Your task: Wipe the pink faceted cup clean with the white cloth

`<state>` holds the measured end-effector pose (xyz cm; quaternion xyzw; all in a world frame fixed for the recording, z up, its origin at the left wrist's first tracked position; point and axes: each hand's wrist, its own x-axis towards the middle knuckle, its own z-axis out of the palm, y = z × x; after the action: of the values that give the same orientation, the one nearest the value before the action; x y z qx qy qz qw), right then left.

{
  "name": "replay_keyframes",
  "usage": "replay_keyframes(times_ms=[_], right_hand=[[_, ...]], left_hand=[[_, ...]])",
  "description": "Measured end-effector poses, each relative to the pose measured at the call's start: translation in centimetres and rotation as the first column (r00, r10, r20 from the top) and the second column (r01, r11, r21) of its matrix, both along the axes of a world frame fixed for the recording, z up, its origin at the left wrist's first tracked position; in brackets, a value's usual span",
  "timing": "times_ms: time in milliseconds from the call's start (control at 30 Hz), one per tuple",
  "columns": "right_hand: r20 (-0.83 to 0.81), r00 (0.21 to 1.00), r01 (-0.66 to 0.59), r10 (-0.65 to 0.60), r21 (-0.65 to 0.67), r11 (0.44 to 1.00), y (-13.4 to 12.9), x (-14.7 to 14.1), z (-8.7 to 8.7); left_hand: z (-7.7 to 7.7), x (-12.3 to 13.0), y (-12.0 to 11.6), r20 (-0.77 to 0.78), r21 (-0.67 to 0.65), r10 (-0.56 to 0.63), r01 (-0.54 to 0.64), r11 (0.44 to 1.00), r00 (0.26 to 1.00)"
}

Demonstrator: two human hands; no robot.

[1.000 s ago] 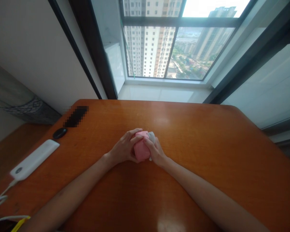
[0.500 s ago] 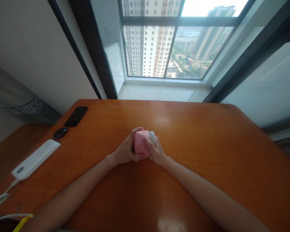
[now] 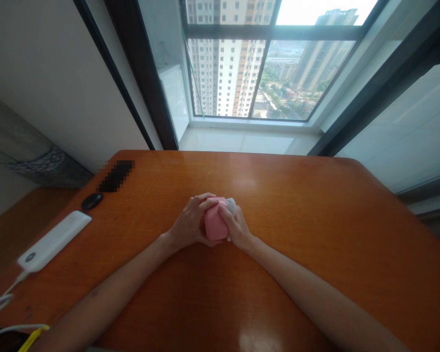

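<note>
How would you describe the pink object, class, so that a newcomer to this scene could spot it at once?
Find the brown wooden table below the window. Near the table's middle, the left hand and right hand both hold the pink object. It looks blocky, and its pink colour sets it apart from the pale grey piece beside it.

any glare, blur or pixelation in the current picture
Head view: sky in the window is blown nearly white; pale glare on the table near its far edge and at the picture's bottom; a dark shape at left is pixelated; the pink object looks slightly soft.
</note>
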<state>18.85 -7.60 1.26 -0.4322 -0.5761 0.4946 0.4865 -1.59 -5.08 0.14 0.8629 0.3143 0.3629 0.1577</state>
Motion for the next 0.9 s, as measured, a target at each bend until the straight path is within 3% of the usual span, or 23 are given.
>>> replay_keyframes(times_ms=[100,167,267,333,433,533,633,800,900], right_hand=[[-0.001,1.0,-0.012,0.012,0.016,1.0,-0.1,0.0,0.4],[0.018,0.999,-0.027,0.026,0.004,1.0,-0.2,0.0,0.5],[0.025,0.999,-0.033,0.033,-0.004,0.999,-0.3,-0.1,0.6],[0.016,0.999,-0.045,0.045,-0.006,0.999,-0.4,0.0,0.5],[0.003,0.999,-0.045,0.045,-0.011,0.999,-0.2,0.0,0.2],[-0.023,0.999,-0.034,0.034,-0.025,0.999,0.0,0.0,0.0],[-0.035,0.999,-0.032,0.031,-0.017,0.999,0.2,0.0,-0.2],[-0.028,1.0,-0.014,0.014,0.001,1.0,0.2,0.0,-0.3],[0.003,1.0,-0.021,0.021,0.03,0.999,0.1,0.0,-0.2]], left_hand=[[0.2,0.5,-0.2,0.097,-0.192,0.027,-0.008,0.981,0.995],[0.1,0.7,-0.4,0.152,-0.366,0.039,0.02,0.93,0.988],[-0.1,0.9,-0.5,0.203,-0.471,0.025,0.075,0.879,0.979],[-0.4,0.8,-0.5,0.219,-0.441,0.008,0.092,0.893,0.976],[-0.8,0.3,-0.2,0.216,-0.25,-0.066,0.12,0.961,0.974],[-1.0,-0.4,0.4,0.047,-0.031,-0.135,0.136,0.99,0.99],[-0.7,-1.0,0.7,-0.083,0.06,-0.088,0.093,0.994,0.993],[0.1,-0.5,0.4,0.018,0.019,-0.081,0.081,0.997,0.997],[0.2,0.2,0.0,0.127,-0.17,-0.041,0.063,0.984,0.991]])
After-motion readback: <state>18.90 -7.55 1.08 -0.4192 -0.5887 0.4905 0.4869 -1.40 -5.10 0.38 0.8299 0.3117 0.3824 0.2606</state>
